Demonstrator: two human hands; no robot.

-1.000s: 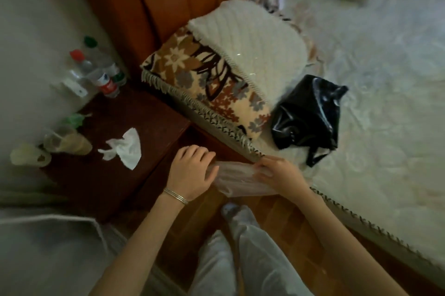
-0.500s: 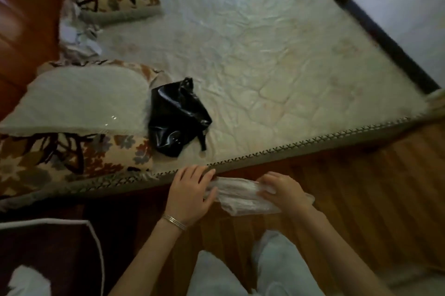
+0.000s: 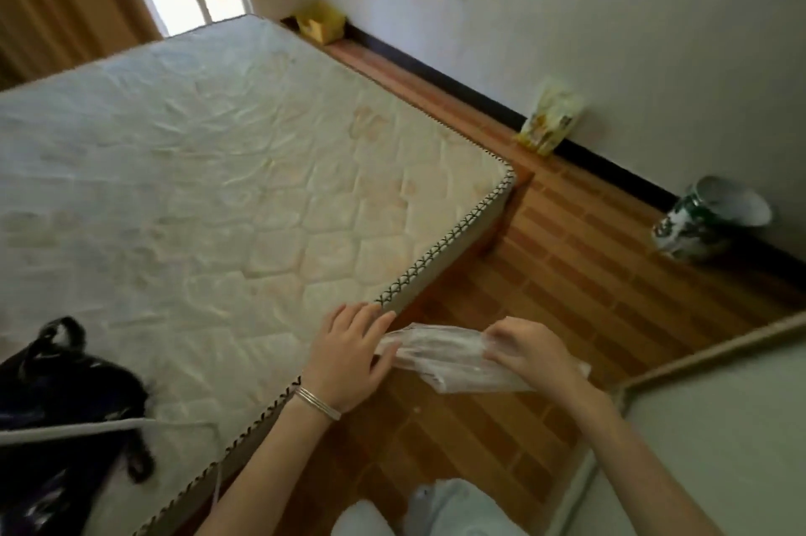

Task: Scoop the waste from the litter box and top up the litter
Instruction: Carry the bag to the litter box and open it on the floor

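Observation:
A crumpled clear plastic bag [image 3: 453, 361] is stretched between my two hands over the wooden floor, beside the bed's corner. My left hand [image 3: 351, 354], with bangles at the wrist, pinches the bag's left end between thumb and fingers. My right hand [image 3: 530, 350] grips the bag's right end with curled fingers. No litter box or scoop is in view. A yellow and white pouch [image 3: 551, 117] leans against the far wall; what it holds I cannot tell.
A bare quilted mattress [image 3: 218, 186] fills the left. A black bag [image 3: 65, 396] lies on it at the lower left. A green and white bin [image 3: 706, 219] stands by the right wall. A yellow box [image 3: 320, 25] sits in the far corner.
The view has swung right, from the headboard, pillows and bedside table to the bed's foot and far wall. Both hands keep hold of the plastic bag.

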